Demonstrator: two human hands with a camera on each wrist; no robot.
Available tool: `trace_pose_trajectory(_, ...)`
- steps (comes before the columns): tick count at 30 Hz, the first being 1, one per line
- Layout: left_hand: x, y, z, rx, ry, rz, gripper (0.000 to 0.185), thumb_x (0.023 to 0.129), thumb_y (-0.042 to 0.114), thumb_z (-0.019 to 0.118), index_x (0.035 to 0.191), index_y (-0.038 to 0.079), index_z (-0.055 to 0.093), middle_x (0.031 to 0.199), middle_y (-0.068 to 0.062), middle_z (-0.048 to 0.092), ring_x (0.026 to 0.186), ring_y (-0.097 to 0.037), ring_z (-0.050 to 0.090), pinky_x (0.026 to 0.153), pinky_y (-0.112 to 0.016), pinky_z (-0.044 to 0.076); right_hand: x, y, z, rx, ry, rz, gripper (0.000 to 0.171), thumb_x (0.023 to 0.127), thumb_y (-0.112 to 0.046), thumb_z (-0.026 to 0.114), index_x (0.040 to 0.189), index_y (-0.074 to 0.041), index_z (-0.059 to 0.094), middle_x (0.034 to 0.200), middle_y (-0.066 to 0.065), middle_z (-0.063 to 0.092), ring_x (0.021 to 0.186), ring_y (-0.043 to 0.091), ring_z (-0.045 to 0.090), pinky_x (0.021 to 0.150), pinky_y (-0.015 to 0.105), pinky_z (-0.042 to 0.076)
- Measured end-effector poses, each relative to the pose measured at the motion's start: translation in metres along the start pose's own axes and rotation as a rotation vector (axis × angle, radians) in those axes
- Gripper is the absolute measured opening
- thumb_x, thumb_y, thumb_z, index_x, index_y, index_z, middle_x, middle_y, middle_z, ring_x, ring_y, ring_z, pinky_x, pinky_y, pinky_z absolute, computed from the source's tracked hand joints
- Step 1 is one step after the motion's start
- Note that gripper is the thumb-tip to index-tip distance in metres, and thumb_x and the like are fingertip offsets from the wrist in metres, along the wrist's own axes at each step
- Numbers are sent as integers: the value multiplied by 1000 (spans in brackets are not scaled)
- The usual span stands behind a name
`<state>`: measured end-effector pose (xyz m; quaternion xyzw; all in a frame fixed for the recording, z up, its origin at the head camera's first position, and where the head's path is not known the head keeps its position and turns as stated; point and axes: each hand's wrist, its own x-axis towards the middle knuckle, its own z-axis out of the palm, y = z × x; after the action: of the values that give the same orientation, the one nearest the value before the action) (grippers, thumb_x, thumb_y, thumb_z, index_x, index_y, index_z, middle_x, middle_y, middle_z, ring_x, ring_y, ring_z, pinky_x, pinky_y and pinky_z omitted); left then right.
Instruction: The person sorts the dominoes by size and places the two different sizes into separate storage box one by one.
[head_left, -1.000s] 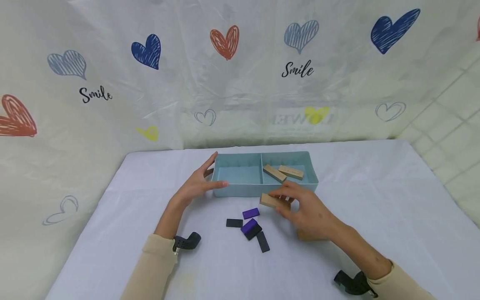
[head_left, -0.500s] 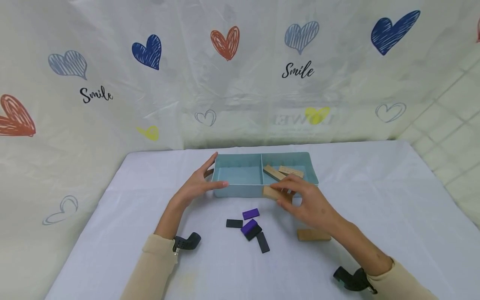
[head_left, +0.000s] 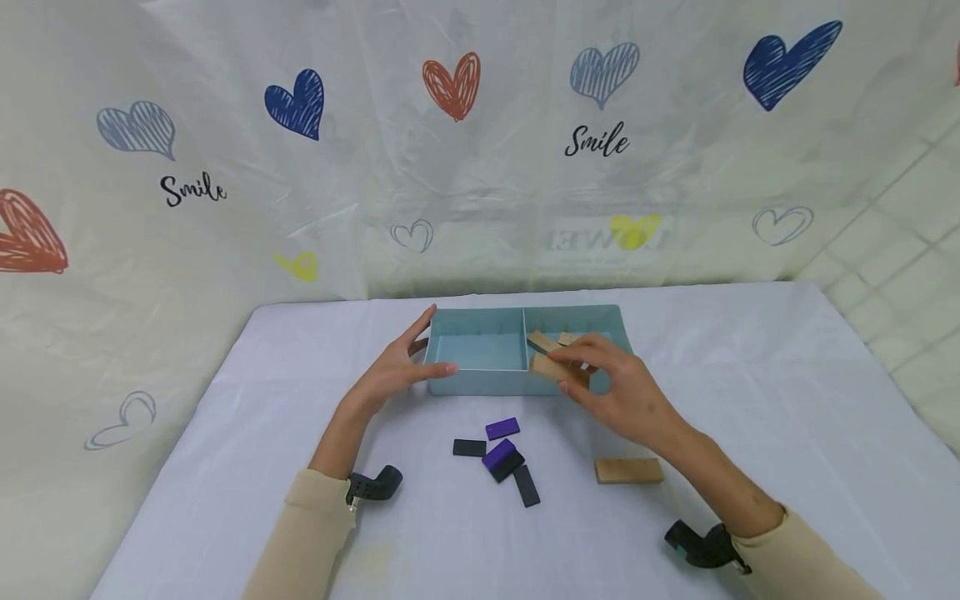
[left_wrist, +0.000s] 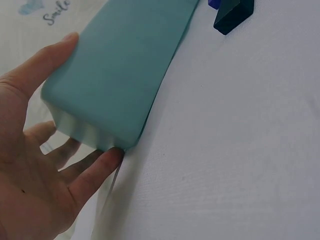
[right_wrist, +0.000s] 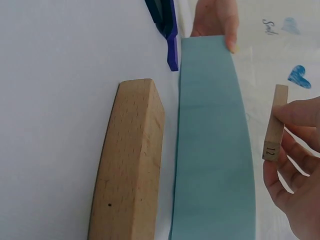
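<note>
Wooden block (head_left: 552, 367) is pinched at its long sides by the right hand (head_left: 618, 392), held over the near rim of the teal tray (head_left: 480, 382), at its right compartment. Judged light, rigid, smooth-faced; a fingertip grip at mid-length should suffice. End face reads "12" in the right wrist view. Left hand (head_left: 393, 371), fingers straight, braces the tray's left end. Another wooden piece (head_left: 628, 471) lies nearer the desk's front edge. Backdrop print reads "Smile" (head_left: 596, 142).
</note>
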<state>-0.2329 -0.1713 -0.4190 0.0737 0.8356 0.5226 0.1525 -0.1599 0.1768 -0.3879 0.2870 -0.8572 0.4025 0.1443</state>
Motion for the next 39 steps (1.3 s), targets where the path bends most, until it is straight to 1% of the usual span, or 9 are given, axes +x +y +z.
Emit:
trace_pose_trajectory(9,0,1,0,4,-1,16,106,83,44,86,161,57,15,176,10,12,161,-30,27,122,-72,26,8,3,-4,-29,14,-21,46,82,6,83,124,-12,75,112,1,70,88,8,60,80,21,54)
trace_pose_trajectory(14,0,0,-1,4,-6,15,106,83,44,86,161,57,15,177,10,12,161,-30,27,122,-72,25,13,3,-6,-27,4,11,45,84,5,82,125,-13,75,112,1,69,91,10,61,80,23,55)
trace_pose_trajectory(21,0,-4,0,-7,-5,7,105,81,46,87,156,64,17,176,12,13,161,-28,28,122,-72,26,15,5,-7,-34,-1,33,43,85,4,82,124,-12,76,110,0,69,92,11,61,79,27,57)
trace_pose_trajectory(24,0,-3,0,-4,-2,2,106,81,46,87,157,63,16,176,12,13,161,-28,28,122,-72,26,18,6,-8,-48,-5,39,42,85,3,82,123,-12,76,109,1,69,91,12,62,78,30,58)
trace_pose_trajectory(28,-1,-2,0,0,-5,8,106,82,45,87,159,60,15,176,11,12,161,-29,27,122,-72,25,20,7,-10,-63,-9,42,42,85,3,82,123,-11,76,110,1,69,91,12,62,80,32,58)
trace_pose_trajectory(35,-1,-1,1,-4,-9,13,106,83,43,86,161,57,15,176,10,12,161,-30,27,122,-73,25,24,13,-12,-64,-19,61,41,86,2,82,124,-12,76,111,1,70,91,12,62,81,30,57)
trace_pose_trajectory(39,-1,-1,1,-4,-3,6,106,82,44,87,160,58,16,176,11,13,161,-29,27,122,-73,26,25,16,-12,-65,-21,58,41,86,2,81,124,-11,75,110,1,70,92,12,62,81,31,56)
